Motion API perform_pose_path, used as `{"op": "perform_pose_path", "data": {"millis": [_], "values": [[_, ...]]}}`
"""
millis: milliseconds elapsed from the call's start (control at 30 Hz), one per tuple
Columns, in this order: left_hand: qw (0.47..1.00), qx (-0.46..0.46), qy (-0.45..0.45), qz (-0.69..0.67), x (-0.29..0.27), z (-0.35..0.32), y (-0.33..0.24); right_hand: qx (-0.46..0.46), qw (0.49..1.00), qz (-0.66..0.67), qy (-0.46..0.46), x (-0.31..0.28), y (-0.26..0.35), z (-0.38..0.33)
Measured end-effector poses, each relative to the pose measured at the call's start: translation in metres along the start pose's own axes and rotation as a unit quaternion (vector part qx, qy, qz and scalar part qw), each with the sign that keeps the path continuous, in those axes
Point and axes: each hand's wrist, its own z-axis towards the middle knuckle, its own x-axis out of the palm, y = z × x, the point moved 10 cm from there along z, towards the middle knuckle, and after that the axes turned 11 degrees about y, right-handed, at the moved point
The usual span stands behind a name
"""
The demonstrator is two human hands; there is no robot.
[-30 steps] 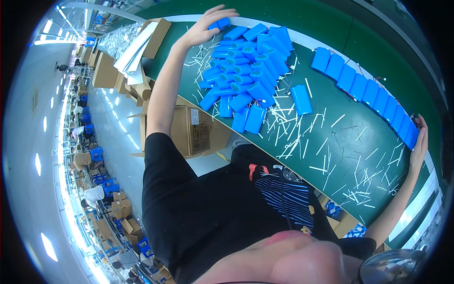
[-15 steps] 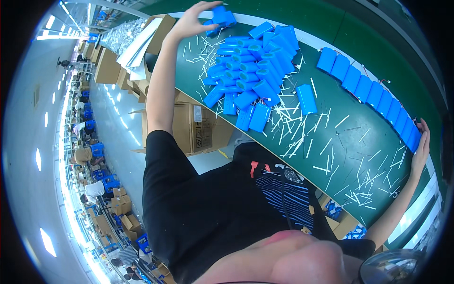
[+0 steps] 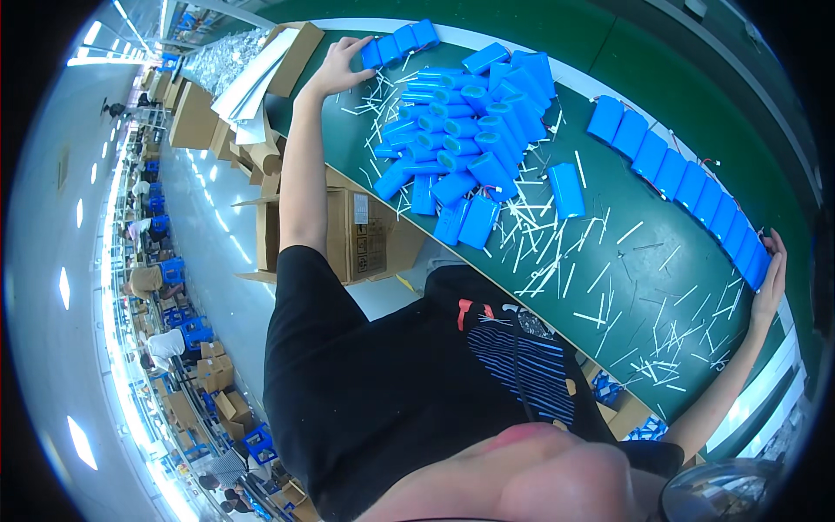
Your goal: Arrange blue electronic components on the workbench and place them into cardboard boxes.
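Shrink-wrapped blue battery packs lie on the green table. At the far left, my left hand (image 3: 340, 68) has its thumb and fingers spread at the end of a short row of blue battery packs (image 3: 397, 46), fingertips against the outermost one. On the right, my right hand (image 3: 771, 277) rests with stretched fingers against the near end of a long curved row of blue battery packs (image 3: 671, 172). Between the two rows stands a large stacked heap of blue battery packs (image 3: 459, 126). One single blue battery pack (image 3: 566, 190) lies apart, right of the heap.
Thin white strips (image 3: 541, 228) are scattered over the green table top (image 3: 487, 270). Left of the table are an open cardboard box (image 3: 344, 235) and cartons with white sheets (image 3: 252, 87). People sit along a work line (image 3: 165, 348) farther left.
My left hand has drawn back from the packs toward the row's left end, and the short row now lies straighter and in fuller view. My right hand stays at the long row's end.
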Motion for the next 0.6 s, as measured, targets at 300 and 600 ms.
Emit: {"op": "perform_pose_path", "data": {"millis": [300, 600], "values": [[0.972, 0.052, -0.208, 0.094, 0.006, 0.033, -0.062, -0.002, 1.0, -0.006, 0.0, 0.001, 0.005, 0.0], [0.98, 0.027, -0.18, 0.083, 0.02, 0.053, -0.064, 0.004, 1.0, 0.003, 0.008, -0.001, 0.001, -0.003]]}}
